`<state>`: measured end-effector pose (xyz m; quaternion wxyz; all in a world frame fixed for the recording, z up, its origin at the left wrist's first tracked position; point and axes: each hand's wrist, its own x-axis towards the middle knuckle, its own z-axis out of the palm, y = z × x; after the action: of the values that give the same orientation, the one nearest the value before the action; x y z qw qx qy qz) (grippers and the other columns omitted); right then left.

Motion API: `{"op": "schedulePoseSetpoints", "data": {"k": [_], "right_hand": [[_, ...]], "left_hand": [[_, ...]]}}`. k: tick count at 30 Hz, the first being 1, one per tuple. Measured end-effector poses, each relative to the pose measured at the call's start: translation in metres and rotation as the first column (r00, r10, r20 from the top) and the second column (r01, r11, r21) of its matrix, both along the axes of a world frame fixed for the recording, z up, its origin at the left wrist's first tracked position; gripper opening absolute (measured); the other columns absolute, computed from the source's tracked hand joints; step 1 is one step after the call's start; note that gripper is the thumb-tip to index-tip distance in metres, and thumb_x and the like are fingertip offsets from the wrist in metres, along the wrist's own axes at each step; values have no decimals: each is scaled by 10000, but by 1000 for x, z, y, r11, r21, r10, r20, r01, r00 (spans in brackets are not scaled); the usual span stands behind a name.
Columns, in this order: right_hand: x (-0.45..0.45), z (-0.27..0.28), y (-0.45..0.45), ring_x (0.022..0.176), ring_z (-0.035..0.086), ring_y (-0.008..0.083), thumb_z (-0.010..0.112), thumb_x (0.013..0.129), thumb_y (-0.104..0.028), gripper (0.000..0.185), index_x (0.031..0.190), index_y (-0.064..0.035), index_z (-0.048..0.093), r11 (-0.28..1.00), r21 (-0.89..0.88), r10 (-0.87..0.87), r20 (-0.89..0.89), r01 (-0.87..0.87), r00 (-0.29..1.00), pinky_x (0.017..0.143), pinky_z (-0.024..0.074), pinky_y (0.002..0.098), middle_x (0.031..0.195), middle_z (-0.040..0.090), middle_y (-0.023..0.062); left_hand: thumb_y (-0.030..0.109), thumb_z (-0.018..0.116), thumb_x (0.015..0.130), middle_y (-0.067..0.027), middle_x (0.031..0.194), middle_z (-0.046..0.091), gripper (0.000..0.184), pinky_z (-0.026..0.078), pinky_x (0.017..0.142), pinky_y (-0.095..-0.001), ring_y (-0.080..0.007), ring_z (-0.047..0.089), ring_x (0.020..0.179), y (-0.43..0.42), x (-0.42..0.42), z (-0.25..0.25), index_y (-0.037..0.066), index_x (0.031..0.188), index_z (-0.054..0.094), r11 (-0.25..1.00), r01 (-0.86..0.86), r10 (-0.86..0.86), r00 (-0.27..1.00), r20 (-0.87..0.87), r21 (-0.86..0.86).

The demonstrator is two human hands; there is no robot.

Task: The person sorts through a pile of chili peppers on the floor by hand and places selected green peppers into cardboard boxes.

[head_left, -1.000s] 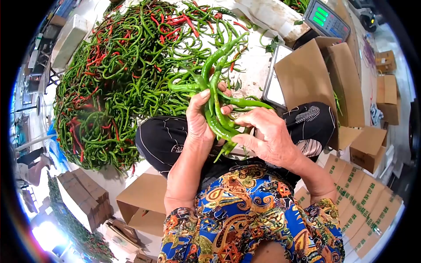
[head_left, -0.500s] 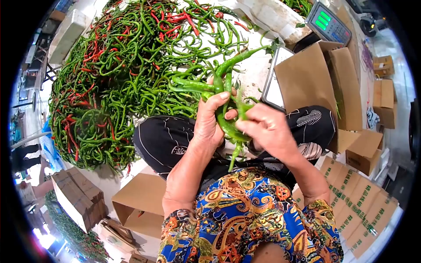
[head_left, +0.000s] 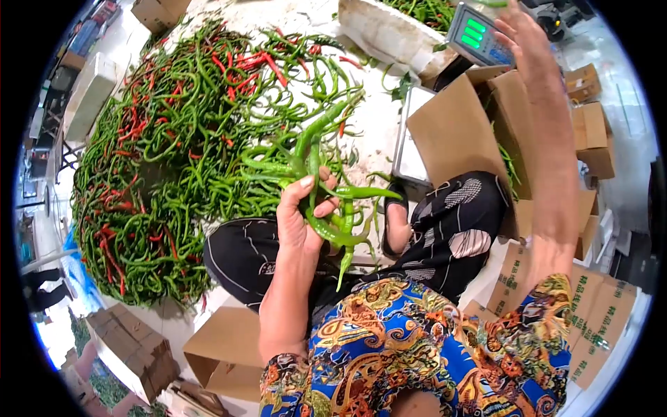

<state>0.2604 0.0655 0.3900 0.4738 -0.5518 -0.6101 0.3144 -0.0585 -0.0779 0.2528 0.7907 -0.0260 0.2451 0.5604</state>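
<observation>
My left hand (head_left: 306, 208) is closed around a bunch of long green chili peppers (head_left: 316, 142) above my lap, their tips pointing out in several directions. My right hand (head_left: 524, 38) is raised far out at the upper right, partly in front of the scale (head_left: 476, 35), with its fingers spread. Beside its fingertips, a green chili pepper (head_left: 492, 3) is cut off by the top edge; whether it still touches the hand is unclear. A large heap of green and red chili peppers (head_left: 160, 167) spreads in front of me and to the left.
An open cardboard box (head_left: 451, 128) with green peppers inside stands by my right knee. Behind it is a white foam box (head_left: 389, 35) with more peppers. Another open carton (head_left: 229, 340) lies at my left, and flat printed cardboard (head_left: 604, 320) at my right.
My right hand has left the bunch and swung up and outward to the upper right. My left hand still grips its peppers. The view has shifted slightly.
</observation>
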Motion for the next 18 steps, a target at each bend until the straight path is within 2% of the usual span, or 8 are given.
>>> {"op": "schedulePoseSetpoints", "data": {"k": [3,4,7,10,12,14,15,18], "right_hand": [[-12,-7,-4,941,585,103,568,923,-364,386,1158,-67,644,990,-135,-26,71,35,997,823,437,270,1086,654,14],[-34,-8,-27,942,591,96,588,917,-365,374,1132,-67,659,966,-239,130,133,-95,983,842,438,272,1052,667,11],[-75,-28,-78,834,595,73,575,941,-249,264,1042,-29,681,912,-335,257,18,-237,966,745,467,239,948,680,7],[-82,-37,-109,747,565,60,600,932,-222,237,988,-2,664,838,-436,309,-114,-327,944,671,459,215,836,639,-1],[-86,-29,-132,692,532,51,590,938,-209,227,974,7,650,805,-530,224,-146,-267,964,626,437,196,789,613,-6],[-82,-37,-148,660,509,38,589,939,-210,224,961,6,646,783,-575,151,-196,-238,969,602,419,186,754,599,-21],[-76,-49,-155,653,504,36,589,939,-209,220,954,3,647,765,-596,125,-236,-245,964,596,415,185,749,597,-24],[-73,-81,-174,659,516,41,590,938,-204,217,967,0,658,643,-694,116,-331,-324,937,605,430,189,748,604,-18]], "left_hand": [[123,606,826,-122,944,542,319,408,478,-176,-157,500,798,-1,-4,-1,-86,1056,533,997,-12,1,992,130,81],[127,597,830,-120,942,531,321,410,479,-173,-160,496,814,0,-3,5,-88,1057,526,995,-22,11,994,106,101],[116,583,833,-114,957,524,324,415,475,-164,-158,476,843,2,-3,6,-79,1083,513,993,-52,35,988,153,106],[87,578,827,-97,956,485,368,419,463,-153,-155,439,835,1,-3,7,35,1181,493,987,-64,26,969,248,145],[70,576,821,-79,896,429,406,419,447,-156,-146,409,804,1,-2,10,173,1208,510,985,-86,33,944,327,150],[104,624,807,-68,898,380,276,443,479,-180,-115,398,751,0,-6,9,-5,956,419,979,-72,-2,932,363,190],[112,632,803,-69,899,382,279,438,480,-181,-109,398,703,0,-5,12,1,937,414,980,-91,27,941,337,175],[72,603,801,-91,927,430,392,418,446,-163,-144,408,766,-2,-5,7,156,1168,491,976,-108,33,932,360,188]]}}
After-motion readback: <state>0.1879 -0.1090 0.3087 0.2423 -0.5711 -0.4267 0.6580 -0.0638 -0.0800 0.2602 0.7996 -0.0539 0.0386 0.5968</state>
